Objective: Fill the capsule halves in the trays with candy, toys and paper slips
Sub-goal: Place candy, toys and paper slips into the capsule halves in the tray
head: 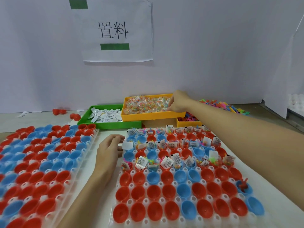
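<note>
Capsule halves (pixel 168 191): red and blue cups in a white tray (pixel 164 222).
Right hand (pixel 178 102): at 1 o'clock, fingertips in candy tray (pixel 153 114); grip cannot be told.
Left hand (pixel 109 149): fingers loosely curled, touching the tray edge.

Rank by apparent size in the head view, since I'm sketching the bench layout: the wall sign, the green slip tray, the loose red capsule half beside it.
1. wall sign
2. green slip tray
3. loose red capsule half
</note>
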`<state>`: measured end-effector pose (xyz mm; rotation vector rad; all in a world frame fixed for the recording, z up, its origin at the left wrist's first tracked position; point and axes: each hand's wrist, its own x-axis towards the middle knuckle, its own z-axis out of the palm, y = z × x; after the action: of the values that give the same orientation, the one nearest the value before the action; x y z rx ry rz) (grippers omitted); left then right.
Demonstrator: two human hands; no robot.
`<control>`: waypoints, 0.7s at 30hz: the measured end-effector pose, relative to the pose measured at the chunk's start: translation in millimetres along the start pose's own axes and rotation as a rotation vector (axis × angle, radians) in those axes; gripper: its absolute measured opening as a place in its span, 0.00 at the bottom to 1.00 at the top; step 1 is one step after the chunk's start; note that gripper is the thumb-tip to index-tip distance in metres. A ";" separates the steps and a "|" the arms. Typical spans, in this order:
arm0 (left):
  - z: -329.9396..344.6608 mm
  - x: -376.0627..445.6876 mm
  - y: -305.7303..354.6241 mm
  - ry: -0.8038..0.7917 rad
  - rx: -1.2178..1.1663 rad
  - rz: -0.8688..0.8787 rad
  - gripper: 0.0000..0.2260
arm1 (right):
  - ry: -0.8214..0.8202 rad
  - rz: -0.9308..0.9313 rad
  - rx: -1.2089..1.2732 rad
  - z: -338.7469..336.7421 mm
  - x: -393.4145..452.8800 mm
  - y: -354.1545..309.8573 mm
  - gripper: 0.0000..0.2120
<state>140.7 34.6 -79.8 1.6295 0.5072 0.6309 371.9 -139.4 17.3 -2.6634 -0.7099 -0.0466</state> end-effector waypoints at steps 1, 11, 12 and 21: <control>0.0 0.4 0.2 -0.001 0.005 -0.002 0.13 | 0.030 0.001 0.019 1.2 0.4 0.6 0.10; -0.5 0.2 -0.9 -0.007 0.003 -0.003 0.14 | 0.366 -0.031 0.327 -13.1 -43.0 20.5 0.09; -0.2 -0.3 -1.0 -0.005 0.000 -0.006 0.14 | 0.384 -0.035 0.371 -16.2 -52.8 24.8 0.09; 1.9 -4.4 2.4 0.019 -0.014 -0.018 0.13 | 0.176 -0.134 0.682 -57.5 -168.6 65.1 0.06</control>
<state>138.6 30.0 -78.2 1.6054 0.5299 0.6359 260.3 -292.5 25.9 -1.9365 -0.6909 -0.0613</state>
